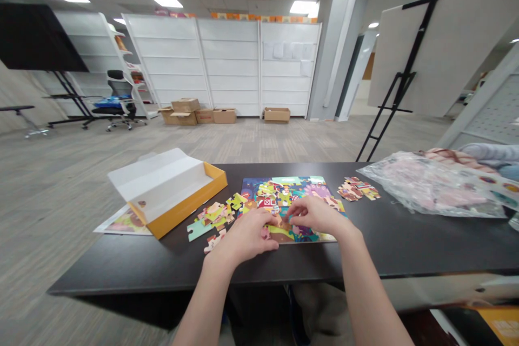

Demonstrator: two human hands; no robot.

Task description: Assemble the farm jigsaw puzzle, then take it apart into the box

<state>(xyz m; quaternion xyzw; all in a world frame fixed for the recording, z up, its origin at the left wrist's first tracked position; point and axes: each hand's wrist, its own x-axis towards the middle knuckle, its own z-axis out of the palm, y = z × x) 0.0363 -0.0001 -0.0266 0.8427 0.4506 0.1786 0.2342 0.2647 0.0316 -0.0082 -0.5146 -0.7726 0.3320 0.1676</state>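
Observation:
A colourful puzzle picture (251,188) lies flat on the dark table, with loose pieces scattered over it. My left hand (253,232) rests over its lower left part, thumb and fingers apart, with pinkish pieces beside the fingertips. Over the middle of the picture, my right hand (318,215) has its fingers curled down; whatever is at the fingertips is too small to make out. A pile of green and yellow puzzle pieces (214,215) lies left of the picture. Brown and red pieces (357,189) form a smaller pile to the right.
An open yellow box (188,200) stands at the left on a printed sheet (121,223). Clear plastic bags with pink contents (436,186) lie on the right of the black table (389,238). Beyond are cardboard boxes (277,114), shelves, a chair and a board on a stand.

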